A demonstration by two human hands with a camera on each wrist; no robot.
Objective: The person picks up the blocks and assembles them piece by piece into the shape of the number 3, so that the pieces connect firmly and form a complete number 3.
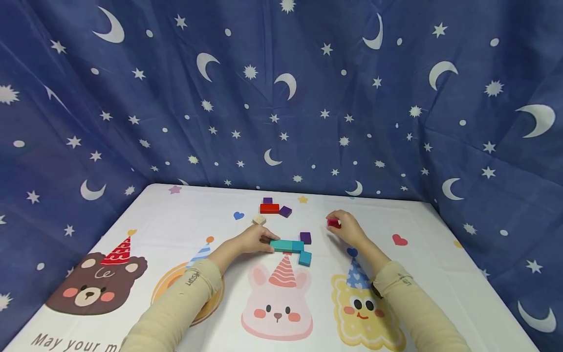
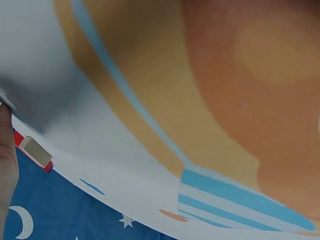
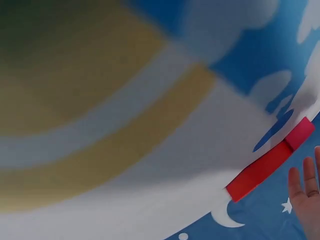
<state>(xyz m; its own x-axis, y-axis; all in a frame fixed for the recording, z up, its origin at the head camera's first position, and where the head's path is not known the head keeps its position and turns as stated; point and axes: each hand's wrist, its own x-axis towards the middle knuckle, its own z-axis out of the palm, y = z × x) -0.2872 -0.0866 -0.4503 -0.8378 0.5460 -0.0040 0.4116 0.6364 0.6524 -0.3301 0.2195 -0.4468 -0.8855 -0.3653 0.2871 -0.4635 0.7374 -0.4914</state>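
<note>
In the head view my left hand (image 1: 254, 239) pinches the left end of a long teal block (image 1: 281, 246), thumb on the near side and index finger on the far side. A blue-teal cube (image 1: 297, 246) touches that block's right end. Another teal cube (image 1: 305, 258) lies just nearer, and a purple cube (image 1: 305, 238) just beyond. Farther right, my right hand (image 1: 349, 229) curls its thumb and index finger round a crimson block (image 1: 333, 223). The right wrist view shows a long red block (image 3: 260, 172) with a pinkish-red piece (image 3: 300, 133) at its end, beside the fingers (image 3: 311, 182).
Beyond my left hand lie a beige cube (image 1: 259, 220), a red block (image 1: 270, 209) and two purple cubes, one (image 1: 285, 211) at the red block's right. A white printed cloth (image 1: 198, 210) covers the table. A blue curtain (image 1: 281, 122) stands behind.
</note>
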